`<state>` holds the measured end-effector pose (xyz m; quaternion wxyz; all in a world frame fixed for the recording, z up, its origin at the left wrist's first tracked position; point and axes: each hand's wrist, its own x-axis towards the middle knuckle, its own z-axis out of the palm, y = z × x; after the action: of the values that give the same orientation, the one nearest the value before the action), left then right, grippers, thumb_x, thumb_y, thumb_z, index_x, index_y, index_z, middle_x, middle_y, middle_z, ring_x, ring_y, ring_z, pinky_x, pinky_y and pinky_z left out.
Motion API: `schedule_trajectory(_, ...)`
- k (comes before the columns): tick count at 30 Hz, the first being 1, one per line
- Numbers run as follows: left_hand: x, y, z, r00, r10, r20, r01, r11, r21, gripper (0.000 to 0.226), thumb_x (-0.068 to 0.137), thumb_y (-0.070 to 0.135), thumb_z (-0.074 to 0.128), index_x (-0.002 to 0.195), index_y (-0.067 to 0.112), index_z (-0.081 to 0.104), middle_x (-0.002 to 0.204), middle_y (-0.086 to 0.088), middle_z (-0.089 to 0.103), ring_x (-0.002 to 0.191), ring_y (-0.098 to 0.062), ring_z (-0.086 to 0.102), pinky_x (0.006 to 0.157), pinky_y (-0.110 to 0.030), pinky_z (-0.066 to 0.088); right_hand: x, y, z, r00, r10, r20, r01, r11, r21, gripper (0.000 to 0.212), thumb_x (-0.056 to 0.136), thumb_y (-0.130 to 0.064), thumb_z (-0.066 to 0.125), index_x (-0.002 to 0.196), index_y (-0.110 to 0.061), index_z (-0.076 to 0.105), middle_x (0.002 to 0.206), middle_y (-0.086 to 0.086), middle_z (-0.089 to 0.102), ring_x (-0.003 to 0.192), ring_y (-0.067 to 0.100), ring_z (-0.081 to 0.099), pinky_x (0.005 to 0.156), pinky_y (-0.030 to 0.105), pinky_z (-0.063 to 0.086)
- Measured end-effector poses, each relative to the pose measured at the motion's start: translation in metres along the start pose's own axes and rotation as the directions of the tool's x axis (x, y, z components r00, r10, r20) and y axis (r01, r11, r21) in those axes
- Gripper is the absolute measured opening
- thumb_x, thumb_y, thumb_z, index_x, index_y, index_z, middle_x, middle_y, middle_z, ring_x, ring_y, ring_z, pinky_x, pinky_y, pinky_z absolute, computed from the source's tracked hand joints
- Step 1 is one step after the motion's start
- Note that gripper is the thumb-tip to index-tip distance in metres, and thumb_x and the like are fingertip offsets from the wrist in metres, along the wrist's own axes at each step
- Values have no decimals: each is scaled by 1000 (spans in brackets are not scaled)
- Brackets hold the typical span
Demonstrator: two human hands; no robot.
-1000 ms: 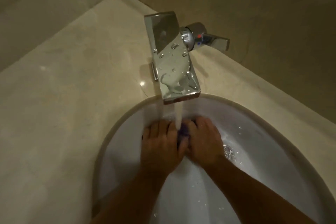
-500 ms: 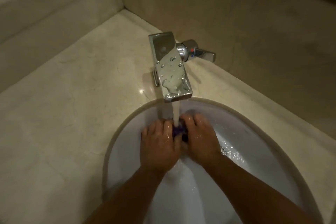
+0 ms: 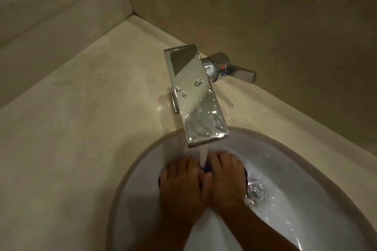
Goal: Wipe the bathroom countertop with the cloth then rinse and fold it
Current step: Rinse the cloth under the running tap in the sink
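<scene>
Since half a second ago, less of the cloth [image 3: 207, 166] shows between my hands, and dark edges of it now peep out at their outer sides, so it seems spread flatter beneath them. It is purple and lies in the sink [image 3: 306, 199] under both palms, with a small patch bare between my forefingers where the stream [image 3: 203, 154] strikes it.

My left hand [image 3: 181, 185] and right hand [image 3: 226, 179] lie palm-down on it, side by side and touching along the thumbs. The fingers stretch forward and press rather than clasp, as far as the backs of the hands show.

Handling, as I judge it: soaked through, the cloth will be limp, heavier than when dry, and slick against the glazed basin. It cannot break. It is best gathered from the two outer edges towards the middle, then lifted in a bunch and squeezed before it is folded.

The tap [image 3: 195, 98] hangs just ahead of my fingertips, beaded with drops, and its lever [image 3: 238, 71] sticks out ahead and to the right. The drain [image 3: 256, 190] lies just beside my right hand, with water swirling over it. The counter [image 3: 71, 128] stretches away to the left of my left hand.
</scene>
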<state>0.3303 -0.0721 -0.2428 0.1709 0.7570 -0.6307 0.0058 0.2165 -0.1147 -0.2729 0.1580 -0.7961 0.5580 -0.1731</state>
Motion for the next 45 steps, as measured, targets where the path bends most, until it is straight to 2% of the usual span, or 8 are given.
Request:
schedule_trajectory(7, 7, 9, 23, 997, -57, -57, 63, 991, 119, 43, 96, 46, 41, 83, 13, 65, 84, -15, 63, 81, -33, 54, 75, -44, 36, 23, -6, -8, 949, -87, -303, 119, 989, 90, 37, 107, -47, 16, 93, -29, 45, 70, 7, 67, 75, 16, 56, 61, 37, 59)
schedule_trajectory(10, 15, 11, 20, 995, -93, -29, 96, 991, 93, 30, 86, 44, 46, 90, 15, 52, 80, -13, 61, 77, -32, 55, 71, -42, 34, 25, -10, -14, 978, -51, -200, 97, 969, 229, 22, 103, -41, 28, 96, -33, 47, 80, 4, 69, 81, 19, 60, 79, 38, 53)
schedule_trajectory(15, 17, 14, -2, 989, -109, 98, 110, 994, -15, 36, 93, 45, 50, 93, 11, 61, 84, -11, 62, 79, -32, 59, 74, -41, 46, 25, -4, -22, 986, -110, 126, 112, 994, -10, 19, 89, -34, 50, 101, -28, 63, 100, -2, 66, 95, 23, 60, 88, 39, 48)
schedule_trajectory(18, 19, 11, -31, 991, -94, 98, 108, 985, -137, 44, 96, 55, 38, 88, 18, 59, 83, -4, 58, 79, -27, 56, 75, -40, 42, 22, -16, -48, 984, -164, 74, 163, 986, 14, 34, 99, -40, 38, 92, -21, 65, 92, 0, 63, 84, 21, 53, 75, 34, 41)
schedule_trajectory(22, 25, 8, -67, 995, 88, -43, -95, 976, -198, 57, 97, 61, 27, 91, 15, 60, 97, -8, 57, 87, -25, 49, 83, -42, 38, 8, -18, -78, 991, -66, -116, 98, 950, 297, 51, 95, -63, 42, 120, -22, 58, 120, 1, 58, 110, 17, 49, 94, 32, 39)
schedule_trajectory(26, 28, -7, -51, 976, 203, 75, -195, 976, -100, 44, 101, 45, 36, 106, 12, 65, 107, -12, 62, 97, -30, 57, 89, -45, 44, -3, -2, -61, 1000, 14, -5, -13, 985, 173, 53, 100, -59, 32, 130, -24, 57, 127, 0, 59, 113, 19, 53, 96, 43, 44)
schedule_trajectory(30, 23, 1, -23, 960, 121, 252, -141, 988, 62, 42, 101, 46, 30, 109, 27, 66, 99, 1, 65, 90, -20, 57, 87, -38, 42, -5, -3, -24, 993, 120, 3, -120, 993, -3, 45, 96, -47, 34, 120, -25, 64, 113, 4, 63, 99, 25, 57, 83, 39, 42)
schedule_trajectory(45, 38, 19, 9, 988, -146, -38, 144, 988, -57, 32, 88, 45, 48, 84, 18, 64, 80, -9, 64, 82, -32, 62, 79, -43, 44, 27, -10, -11, 982, 153, -109, -157, 987, -30, 32, 91, -34, 38, 82, -22, 65, 81, 3, 65, 76, 30, 60, 73, 44, 45)
